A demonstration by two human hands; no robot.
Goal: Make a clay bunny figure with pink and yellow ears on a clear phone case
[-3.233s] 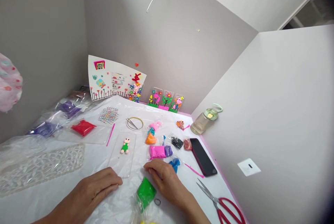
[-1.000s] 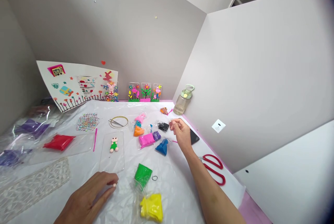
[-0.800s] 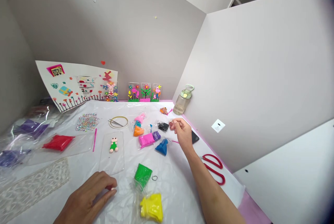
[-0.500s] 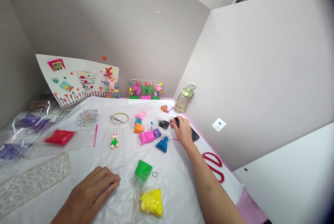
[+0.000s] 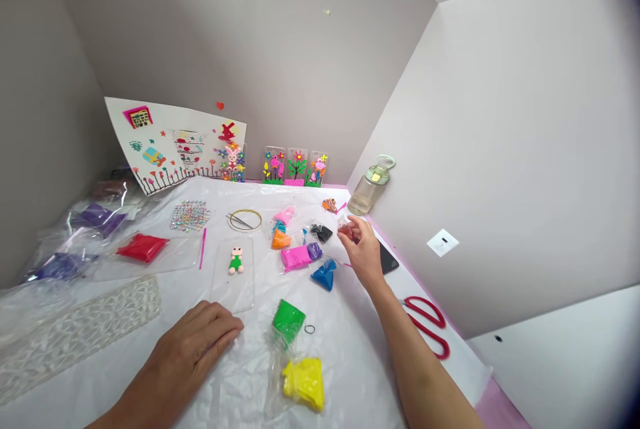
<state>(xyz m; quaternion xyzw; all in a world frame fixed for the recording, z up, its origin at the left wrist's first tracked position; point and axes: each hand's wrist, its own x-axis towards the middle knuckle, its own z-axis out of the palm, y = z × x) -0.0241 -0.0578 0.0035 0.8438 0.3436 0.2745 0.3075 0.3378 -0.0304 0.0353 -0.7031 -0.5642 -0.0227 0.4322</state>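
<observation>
Currently, right hand (image 5: pixel 363 249): reached out near the right edge of the white-covered surface (image 5: pixel 355 362), thumb and fingers pinching a reddish-brown clay packet (image 5: pixel 345 231).
Reddish-brown clay packet: toward the back right corner, between the black clay packet (image 5: pixel 321 232) and the dark phone (image 5: pixel 389 260); mostly covered by the fingers, so its long axis cannot be told.
Left hand (image 5: pixel 193 346): lying palm down toward the near edge, thumb alongside the bent index finger; whether anything small sits between them cannot be told.
Clear case (image 5: pixel 220 289): flat, just beyond the left fingertips, its long axis running from the near edge toward the back edge.
Clay figure (image 5: pixel 236 260): lying on the far half of the case, lengthwise with it, pale head toward the back edge, green body in the middle, feet toward the near edge.
Phone: long side roughly following the right edge, partly hidden by the right hand.
Scissors (image 5: pixel 430 327): by the right edge, red handles angled toward the near right corner, blades mostly behind the forearm.
Between the arms: a green clay packet (image 5: pixel 289 320), with a yellow clay packet (image 5: pixel 304 382) closer to the near edge.
</observation>
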